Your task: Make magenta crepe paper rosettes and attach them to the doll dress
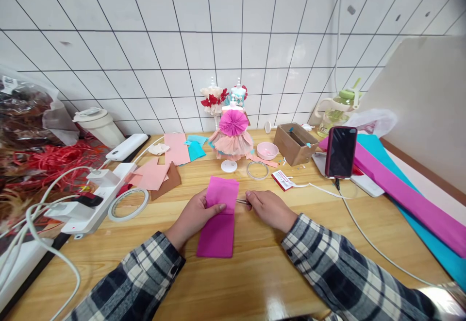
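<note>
My left hand (196, 214) grips a folded sheet of magenta crepe paper (221, 192) by its left edge, the thumb lying across the front near the fold. Its upper flap looks lighter, while the darker lower half (215, 236) rests on the table. At the right edge of the paper, my right hand (267, 207) is closed on scissors (241, 201); their thin metal blades point left and meet the paper, and the handles are hidden in my fingers. Behind the paper stands a mini dress form (232, 141) wearing a pink paper skirt and a magenta pleated fan.
Tape rolls (128, 204), paper scraps (151, 173) and a power strip (98, 199) lie on the left. A pink bowl (267, 151), a cardboard box (296, 143) and an upright phone (341, 152) stand to the right, beside rolled crepe paper (407, 190). A charging cable (367, 238) crosses the right side.
</note>
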{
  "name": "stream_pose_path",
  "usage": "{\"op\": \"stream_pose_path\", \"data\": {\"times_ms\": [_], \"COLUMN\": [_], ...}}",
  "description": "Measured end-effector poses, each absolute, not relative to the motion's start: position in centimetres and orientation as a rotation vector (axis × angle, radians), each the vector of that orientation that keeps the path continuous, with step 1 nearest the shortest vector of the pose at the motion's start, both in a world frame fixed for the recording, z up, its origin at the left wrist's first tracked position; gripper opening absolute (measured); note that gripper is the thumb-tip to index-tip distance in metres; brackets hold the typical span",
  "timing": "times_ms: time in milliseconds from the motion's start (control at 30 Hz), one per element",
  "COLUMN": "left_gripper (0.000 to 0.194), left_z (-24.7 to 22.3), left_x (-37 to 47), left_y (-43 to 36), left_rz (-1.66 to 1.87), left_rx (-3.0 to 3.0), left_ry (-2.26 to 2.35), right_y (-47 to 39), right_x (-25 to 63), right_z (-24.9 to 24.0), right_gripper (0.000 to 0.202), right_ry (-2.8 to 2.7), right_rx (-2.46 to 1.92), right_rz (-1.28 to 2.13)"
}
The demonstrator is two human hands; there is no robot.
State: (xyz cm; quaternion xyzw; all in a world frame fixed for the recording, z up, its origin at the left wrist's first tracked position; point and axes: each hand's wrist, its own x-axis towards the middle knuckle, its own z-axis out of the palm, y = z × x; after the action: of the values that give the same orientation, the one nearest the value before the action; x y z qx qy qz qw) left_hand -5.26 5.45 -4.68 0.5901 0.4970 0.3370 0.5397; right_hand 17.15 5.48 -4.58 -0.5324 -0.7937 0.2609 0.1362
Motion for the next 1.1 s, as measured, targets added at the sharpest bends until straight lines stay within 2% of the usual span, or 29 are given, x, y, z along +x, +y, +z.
{"op": "stream_pose_path", "data": {"times_ms": [1100], "left_gripper": [0.057], "left_z": [-4.34], "left_x": [-4.83], "left_y": [5.1], "left_rz": [0.831], "left_rx": [1.523], "left_ry": [1.172], "right_y": [5.13], "right_x": [16.8], "right_z": [-3.98], "right_gripper": [0.047], "right_ry": [-2.307], "right_rx": [-1.554], "right_rz": [0.758]}}
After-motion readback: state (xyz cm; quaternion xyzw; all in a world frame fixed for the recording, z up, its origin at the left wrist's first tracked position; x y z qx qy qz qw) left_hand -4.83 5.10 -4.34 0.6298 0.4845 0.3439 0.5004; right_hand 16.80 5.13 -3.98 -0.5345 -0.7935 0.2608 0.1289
